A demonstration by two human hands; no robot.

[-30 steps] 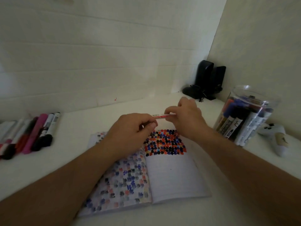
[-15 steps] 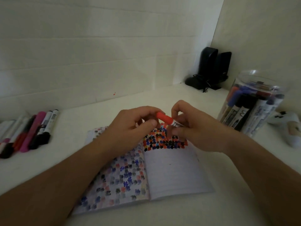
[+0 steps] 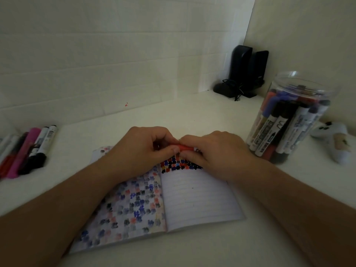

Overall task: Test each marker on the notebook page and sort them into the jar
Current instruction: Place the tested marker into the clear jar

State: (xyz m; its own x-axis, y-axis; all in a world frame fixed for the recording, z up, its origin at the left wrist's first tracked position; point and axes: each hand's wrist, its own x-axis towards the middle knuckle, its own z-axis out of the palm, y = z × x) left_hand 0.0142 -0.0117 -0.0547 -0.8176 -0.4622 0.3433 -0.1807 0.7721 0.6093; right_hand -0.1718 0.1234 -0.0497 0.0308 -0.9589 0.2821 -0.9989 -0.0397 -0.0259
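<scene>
An open notebook (image 3: 198,197) lies on the white desk, its pages dotted with red, blue and black marks. Just above its top edge both hands meet on a red marker (image 3: 185,147) held level. My left hand (image 3: 142,149) pinches the marker's red end. My right hand (image 3: 215,151) grips its white barrel, which is mostly hidden by the fingers. A clear plastic jar (image 3: 289,116) holding several markers stands to the right of my right hand. A row of loose markers (image 3: 28,149) lies at the left edge of the desk.
Two black speakers (image 3: 244,72) with a cable stand in the back corner. A small white toy figure (image 3: 335,141) lies right of the jar. White walls close the desk at the back and right.
The hands have come together over the notebook's top edge. The red marker went from tilted with its cap showing to level, with both hands closed tightly around it.
</scene>
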